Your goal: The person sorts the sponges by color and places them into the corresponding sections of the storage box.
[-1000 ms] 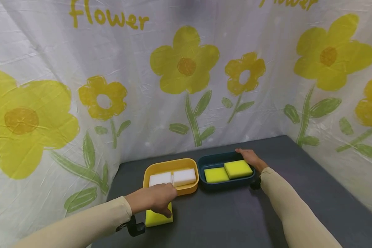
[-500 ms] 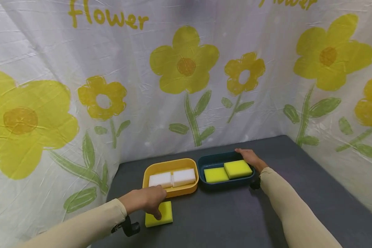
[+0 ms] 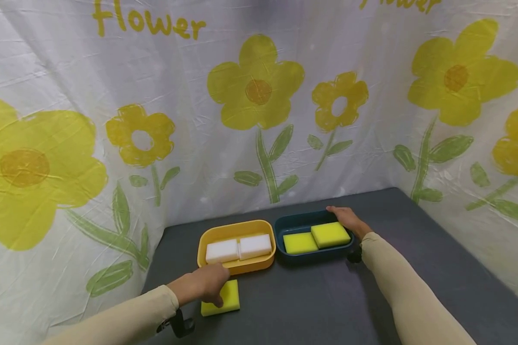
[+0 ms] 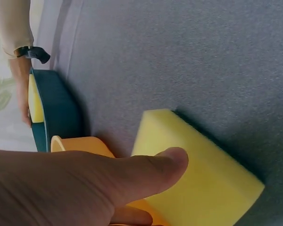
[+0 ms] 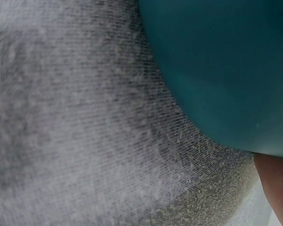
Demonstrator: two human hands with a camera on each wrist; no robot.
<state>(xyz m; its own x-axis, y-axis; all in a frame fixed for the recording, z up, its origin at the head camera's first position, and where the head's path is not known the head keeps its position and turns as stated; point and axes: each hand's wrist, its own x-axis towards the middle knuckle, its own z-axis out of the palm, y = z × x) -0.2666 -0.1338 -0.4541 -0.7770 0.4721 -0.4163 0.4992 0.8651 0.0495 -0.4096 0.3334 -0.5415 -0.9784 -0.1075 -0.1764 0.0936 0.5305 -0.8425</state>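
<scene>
A yellow sponge (image 3: 228, 297) lies on the dark table in front of the yellow tray, its dark scouring side underneath in the left wrist view. My left hand (image 3: 205, 282) is over this sponge; the thumb (image 4: 153, 174) overlaps it, and the other fingers are mostly hidden. Inside the yellow tray (image 3: 259, 262), two white sponges (image 3: 238, 247) lie side by side. My right hand (image 3: 349, 221) grips the right end of the dark blue tray (image 3: 295, 223), which holds two yellow sponges (image 3: 315, 238), one partly on the other.
Both trays stand end to end toward the back of the dark grey table (image 3: 302, 302). Behind and at both sides hangs a white curtain (image 3: 190, 143) printed with yellow flowers.
My left hand has drawn back from over the yellow tray, toward me and slightly left, uncovering the white sponges and more of the loose yellow sponge. The right hand stays at the blue tray.
</scene>
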